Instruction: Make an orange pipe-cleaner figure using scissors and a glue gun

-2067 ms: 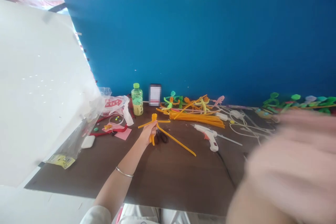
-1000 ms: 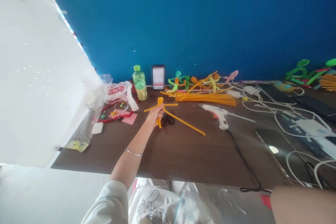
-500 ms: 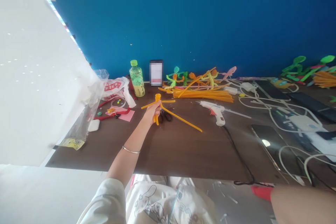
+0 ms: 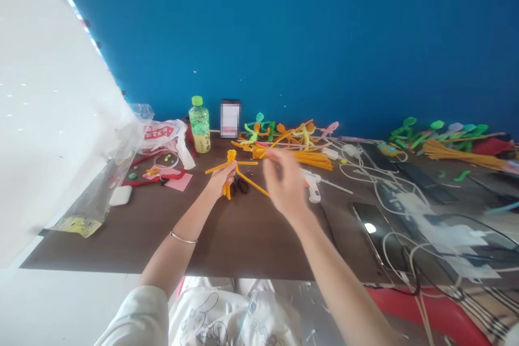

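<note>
Our bare right hand (image 4: 285, 181) has swung into view since the earlier frame, near the orange fuzzy pipe-cleaner figure (image 4: 231, 156); whether its blurred fingers grip anything, we cannot tell. Apart from it, our bare left hand (image 4: 223, 175) clamps that figure above the brown counter (image 4: 251, 243). Left of our green-capped plastic bottle (image 4: 200, 128), a clear round rim (image 4: 154, 160) encircles small coloured balls (image 4: 168, 157).
</note>
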`<act>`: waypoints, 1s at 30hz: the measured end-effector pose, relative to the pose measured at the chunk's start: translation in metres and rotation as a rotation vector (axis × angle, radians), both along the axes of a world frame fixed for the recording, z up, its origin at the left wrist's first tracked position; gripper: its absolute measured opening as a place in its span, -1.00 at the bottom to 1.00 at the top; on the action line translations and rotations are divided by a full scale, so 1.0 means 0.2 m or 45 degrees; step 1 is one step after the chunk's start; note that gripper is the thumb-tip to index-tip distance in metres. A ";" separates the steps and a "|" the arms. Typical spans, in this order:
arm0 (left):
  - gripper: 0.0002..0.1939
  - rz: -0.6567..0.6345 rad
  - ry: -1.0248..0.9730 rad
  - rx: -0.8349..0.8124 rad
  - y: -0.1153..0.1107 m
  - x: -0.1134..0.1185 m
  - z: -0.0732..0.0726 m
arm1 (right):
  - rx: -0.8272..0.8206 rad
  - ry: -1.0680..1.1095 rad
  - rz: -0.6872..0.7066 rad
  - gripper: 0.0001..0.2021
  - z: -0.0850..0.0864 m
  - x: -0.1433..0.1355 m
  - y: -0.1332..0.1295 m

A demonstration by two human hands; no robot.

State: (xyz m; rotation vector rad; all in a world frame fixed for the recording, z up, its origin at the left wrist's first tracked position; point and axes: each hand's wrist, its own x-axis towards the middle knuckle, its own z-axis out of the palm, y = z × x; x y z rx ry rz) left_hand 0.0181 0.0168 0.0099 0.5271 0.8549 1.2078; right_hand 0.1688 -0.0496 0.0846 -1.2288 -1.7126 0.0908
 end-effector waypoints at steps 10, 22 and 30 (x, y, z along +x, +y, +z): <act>-0.71 -0.031 -0.091 0.241 -0.01 0.03 -0.01 | -0.450 0.234 0.129 -0.76 -0.40 -0.18 0.19; -0.77 -0.011 -0.182 0.293 -0.01 0.04 -0.03 | -0.238 0.347 0.107 -0.76 -0.41 -0.15 0.20; -0.82 -0.181 -0.423 0.171 -0.03 0.03 -0.01 | -0.017 0.160 0.123 -0.81 -0.40 -0.12 0.21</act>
